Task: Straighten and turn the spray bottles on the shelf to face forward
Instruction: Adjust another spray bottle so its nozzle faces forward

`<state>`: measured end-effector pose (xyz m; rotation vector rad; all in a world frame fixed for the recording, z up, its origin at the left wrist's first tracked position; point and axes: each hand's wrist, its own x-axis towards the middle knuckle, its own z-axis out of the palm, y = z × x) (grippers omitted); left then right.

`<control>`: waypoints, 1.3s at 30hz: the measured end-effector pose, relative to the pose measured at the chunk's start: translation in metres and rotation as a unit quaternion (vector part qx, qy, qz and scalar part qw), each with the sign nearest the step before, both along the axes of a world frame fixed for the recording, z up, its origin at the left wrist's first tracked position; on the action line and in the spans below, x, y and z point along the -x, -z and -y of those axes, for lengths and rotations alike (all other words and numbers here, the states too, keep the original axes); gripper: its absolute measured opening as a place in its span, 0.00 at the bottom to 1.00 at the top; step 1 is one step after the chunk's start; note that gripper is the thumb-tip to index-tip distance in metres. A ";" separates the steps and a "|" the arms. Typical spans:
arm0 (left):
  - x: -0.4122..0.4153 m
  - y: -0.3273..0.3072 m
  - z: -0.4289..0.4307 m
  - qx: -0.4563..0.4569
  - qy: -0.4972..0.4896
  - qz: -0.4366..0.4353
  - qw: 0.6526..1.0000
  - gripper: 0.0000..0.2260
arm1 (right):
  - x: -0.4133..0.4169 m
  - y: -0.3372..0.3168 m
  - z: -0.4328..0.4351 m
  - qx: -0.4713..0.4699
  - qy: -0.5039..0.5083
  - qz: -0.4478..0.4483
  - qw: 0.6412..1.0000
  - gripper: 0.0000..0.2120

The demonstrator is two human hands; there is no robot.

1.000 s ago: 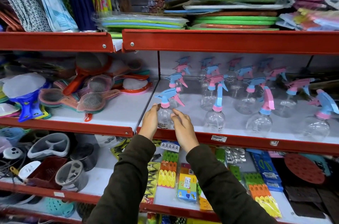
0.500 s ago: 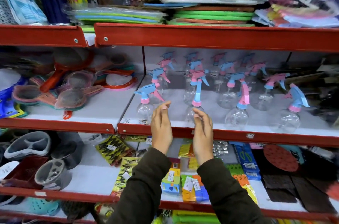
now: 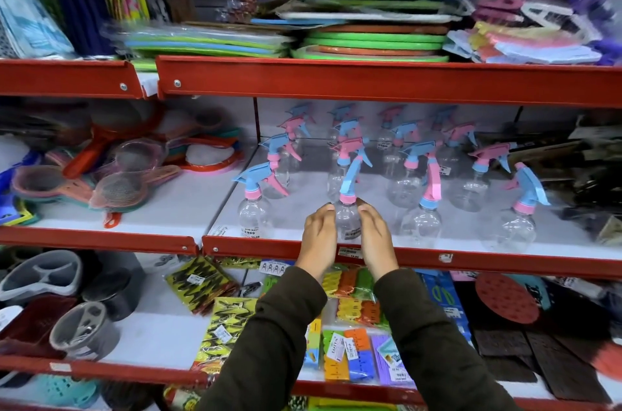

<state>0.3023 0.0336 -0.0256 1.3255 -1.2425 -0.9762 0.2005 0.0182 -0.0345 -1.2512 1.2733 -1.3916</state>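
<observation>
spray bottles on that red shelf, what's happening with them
A person in dark sleeves is tidying the front row of clear spray bottles. The left hand and right hand cup the sides of the second bottle, the one with a blue trigger and pink collar, standing near the red shelf edge. The leftmost bottle stands upright beside it, nozzle pointing left. The two front bottles to the right are untouched.
</observation>
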 end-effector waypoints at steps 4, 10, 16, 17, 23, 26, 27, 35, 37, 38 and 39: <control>0.004 -0.006 0.007 -0.012 0.004 -0.021 1.000 0.20 | 0.008 0.004 -0.009 -0.004 -0.002 -0.031 1.000 0.20; 0.004 -0.011 0.013 0.011 0.035 -0.035 0.999 0.17 | 0.015 0.002 -0.014 -0.008 -0.008 -0.056 0.998 0.17; 0.008 0.002 0.005 0.056 -0.056 0.036 0.996 0.20 | 0.017 -0.001 -0.006 -0.008 -0.009 -0.055 0.998 0.21; 0.008 0.002 0.005 0.056 -0.051 0.051 0.996 0.20 | 0.016 0.000 -0.005 -0.011 -0.015 -0.054 0.998 0.21; 0.006 -0.002 0.005 0.048 -0.039 0.041 0.997 0.20 | 0.012 0.004 -0.009 -0.012 -0.020 -0.053 0.998 0.20; 0.007 -0.002 0.005 0.037 -0.041 0.020 0.998 0.19 | 0.013 0.005 -0.010 -0.011 -0.024 -0.054 0.998 0.19; 0.007 -0.002 0.005 0.036 -0.042 0.017 0.998 0.19 | 0.013 0.004 -0.011 -0.011 -0.024 -0.056 0.998 0.19; 0.013 -0.004 -0.002 0.035 -0.055 0.014 0.998 0.20 | 0.015 0.003 -0.018 0.008 -0.022 -0.050 0.998 0.20; 0.018 -0.004 -0.007 0.048 -0.078 0.018 0.996 0.22 | 0.019 0.006 -0.027 0.041 0.007 -0.025 0.999 0.19; 0.021 -0.004 -0.011 0.063 -0.096 0.021 0.993 0.22 | 0.021 0.008 -0.032 0.059 0.023 -0.010 0.998 0.19; 0.026 -0.004 -0.016 0.083 -0.117 0.019 0.989 0.22 | 0.025 0.011 -0.037 0.074 0.039 0.002 0.997 0.18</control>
